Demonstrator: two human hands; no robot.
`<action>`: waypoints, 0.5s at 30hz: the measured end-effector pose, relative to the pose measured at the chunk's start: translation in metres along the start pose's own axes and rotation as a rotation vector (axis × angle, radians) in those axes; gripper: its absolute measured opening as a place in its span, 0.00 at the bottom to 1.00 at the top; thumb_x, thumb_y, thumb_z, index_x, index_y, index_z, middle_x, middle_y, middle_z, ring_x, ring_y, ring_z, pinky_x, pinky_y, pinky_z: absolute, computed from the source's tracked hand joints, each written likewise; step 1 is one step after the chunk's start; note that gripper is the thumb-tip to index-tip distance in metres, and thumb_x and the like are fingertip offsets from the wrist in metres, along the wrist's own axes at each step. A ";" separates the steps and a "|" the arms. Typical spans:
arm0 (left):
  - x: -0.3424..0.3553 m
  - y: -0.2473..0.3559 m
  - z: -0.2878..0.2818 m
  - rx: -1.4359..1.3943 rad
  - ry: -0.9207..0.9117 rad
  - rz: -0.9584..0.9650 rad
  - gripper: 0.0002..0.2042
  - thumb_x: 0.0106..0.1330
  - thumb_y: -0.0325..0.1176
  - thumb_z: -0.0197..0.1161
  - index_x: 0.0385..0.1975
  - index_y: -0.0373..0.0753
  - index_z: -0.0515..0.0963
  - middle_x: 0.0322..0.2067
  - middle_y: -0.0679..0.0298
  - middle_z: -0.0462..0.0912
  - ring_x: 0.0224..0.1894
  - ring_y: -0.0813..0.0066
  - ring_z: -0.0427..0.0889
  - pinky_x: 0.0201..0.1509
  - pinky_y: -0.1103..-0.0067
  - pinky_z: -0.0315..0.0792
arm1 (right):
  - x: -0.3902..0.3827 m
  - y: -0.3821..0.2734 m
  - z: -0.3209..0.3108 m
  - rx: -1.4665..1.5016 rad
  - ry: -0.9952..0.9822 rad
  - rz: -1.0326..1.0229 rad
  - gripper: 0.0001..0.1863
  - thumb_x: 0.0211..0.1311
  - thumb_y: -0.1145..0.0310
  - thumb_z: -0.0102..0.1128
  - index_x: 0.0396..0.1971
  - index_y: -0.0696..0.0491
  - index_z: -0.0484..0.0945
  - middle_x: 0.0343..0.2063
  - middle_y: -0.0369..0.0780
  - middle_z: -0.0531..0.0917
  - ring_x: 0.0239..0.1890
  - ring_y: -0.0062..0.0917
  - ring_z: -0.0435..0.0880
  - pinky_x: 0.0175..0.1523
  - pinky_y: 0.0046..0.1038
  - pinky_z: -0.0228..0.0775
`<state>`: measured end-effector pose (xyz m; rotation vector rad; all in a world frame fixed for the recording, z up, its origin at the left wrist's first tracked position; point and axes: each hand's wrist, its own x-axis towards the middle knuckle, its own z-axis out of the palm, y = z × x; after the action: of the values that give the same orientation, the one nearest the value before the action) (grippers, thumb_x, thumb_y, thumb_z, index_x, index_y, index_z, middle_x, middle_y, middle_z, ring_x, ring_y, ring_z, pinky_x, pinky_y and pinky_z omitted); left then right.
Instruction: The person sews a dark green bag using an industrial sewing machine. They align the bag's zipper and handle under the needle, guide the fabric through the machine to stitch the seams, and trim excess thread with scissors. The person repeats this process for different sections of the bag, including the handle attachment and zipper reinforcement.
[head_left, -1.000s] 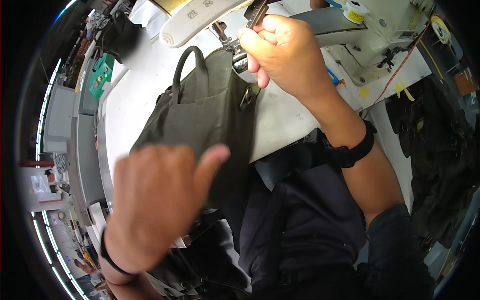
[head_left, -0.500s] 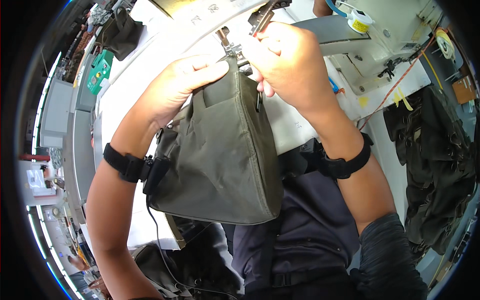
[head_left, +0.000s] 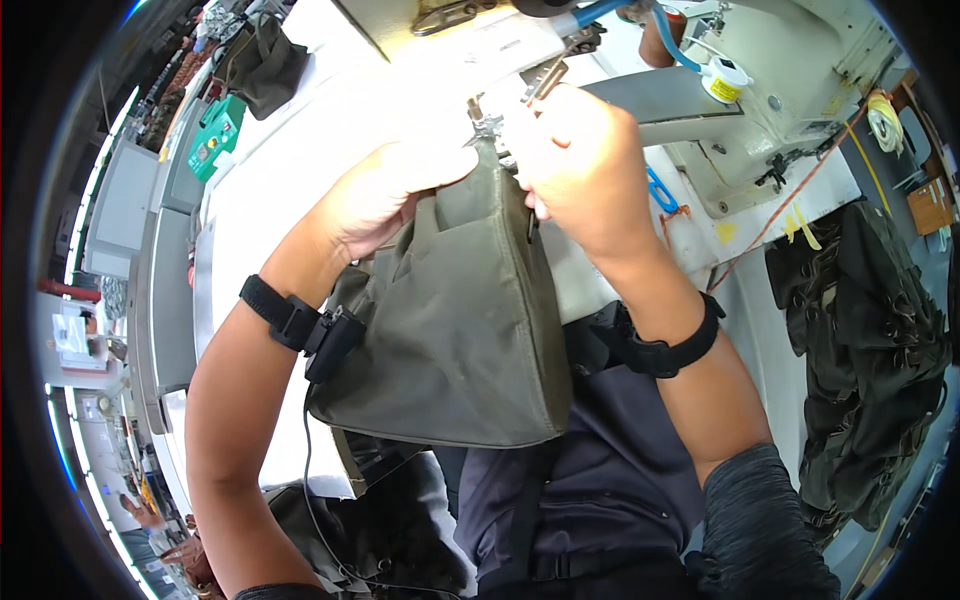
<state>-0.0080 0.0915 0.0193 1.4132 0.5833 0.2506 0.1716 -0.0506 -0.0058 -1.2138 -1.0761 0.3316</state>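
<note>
A dark olive canvas bag hangs off the front of the white sewing table, its narrow top edge by the metal presser foot of a sewing machine. My left hand pinches that top edge, thumb on the near side and fingers hidden behind the cloth. On the right side of the presser foot, my right hand is closed around a slim metal tool. One end of it sticks out above the fist, and a thin dark tip shows below, against the bag. Glare hides the exact kind of tool.
Blue-handled snips lie on the machine bed at the right. Several dark bags hang at far right. Another bag and a green box stand at the upper left. A cable trails from my left wrist strap.
The view has shifted, so more of the machine's upper part shows. My right hand has tilted slightly with the tool. My left hand stays on the bag's top edge.
</note>
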 end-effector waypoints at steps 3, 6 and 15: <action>-0.002 0.001 -0.002 -0.020 -0.028 -0.040 0.14 0.72 0.34 0.74 0.54 0.38 0.85 0.48 0.70 0.87 0.53 0.80 0.82 0.62 0.77 0.74 | -0.002 -0.006 0.003 -0.059 -0.010 0.096 0.11 0.77 0.71 0.63 0.33 0.61 0.80 0.20 0.36 0.82 0.18 0.14 0.78 0.23 0.22 0.71; -0.004 0.008 0.007 -0.053 -0.047 -0.054 0.14 0.72 0.33 0.74 0.53 0.39 0.85 0.47 0.71 0.87 0.50 0.82 0.82 0.58 0.79 0.74 | -0.030 0.000 -0.009 0.241 0.063 0.158 0.09 0.76 0.70 0.63 0.36 0.61 0.81 0.22 0.37 0.83 0.23 0.16 0.78 0.32 0.26 0.72; 0.000 0.013 0.004 0.173 -0.016 -0.010 0.07 0.75 0.32 0.70 0.47 0.37 0.85 0.40 0.71 0.85 0.42 0.83 0.81 0.49 0.79 0.77 | -0.050 0.014 -0.019 0.522 -0.242 0.344 0.16 0.77 0.67 0.65 0.54 0.64 0.85 0.45 0.36 0.88 0.48 0.16 0.83 0.57 0.23 0.75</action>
<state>-0.0036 0.0899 0.0327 1.5776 0.6102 0.1847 0.1665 -0.0931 -0.0415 -0.8919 -0.9000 0.9821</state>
